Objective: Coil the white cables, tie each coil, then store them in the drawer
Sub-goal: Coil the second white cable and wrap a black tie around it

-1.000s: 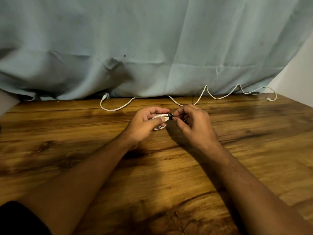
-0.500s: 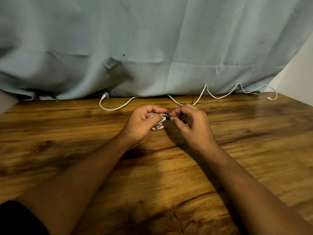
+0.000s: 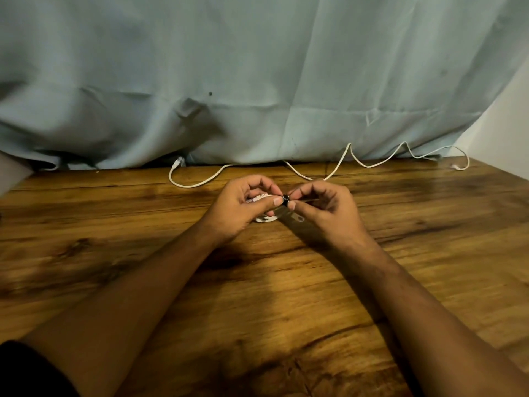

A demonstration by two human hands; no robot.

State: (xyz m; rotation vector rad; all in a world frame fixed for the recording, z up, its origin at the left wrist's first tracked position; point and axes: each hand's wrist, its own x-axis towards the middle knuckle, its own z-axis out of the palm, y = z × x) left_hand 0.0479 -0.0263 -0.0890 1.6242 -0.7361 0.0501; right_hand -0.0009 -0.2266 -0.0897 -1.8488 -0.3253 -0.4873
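Observation:
My left hand [image 3: 239, 209] holds a small white cable coil [image 3: 264, 218] just above the wooden table [image 3: 257, 296]; most of the coil is hidden by the fingers. A black tie [image 3: 285, 199] wraps the coil between my two hands. My right hand [image 3: 329, 209] pinches that tie with thumb and fingertips, and its loose tail shows under the hand. A second white cable [image 3: 197, 183] lies uncoiled along the table's far edge, running right in loops to a plug near the wall.
A pale blue curtain [image 3: 257, 81] hangs behind the table and touches its back edge. A white wall [image 3: 503, 133] stands at the far right. No drawer is in view.
Both hands stay together at the coil and have shifted slightly left and toward the curtain. The fingers have worked a little on the black tie.

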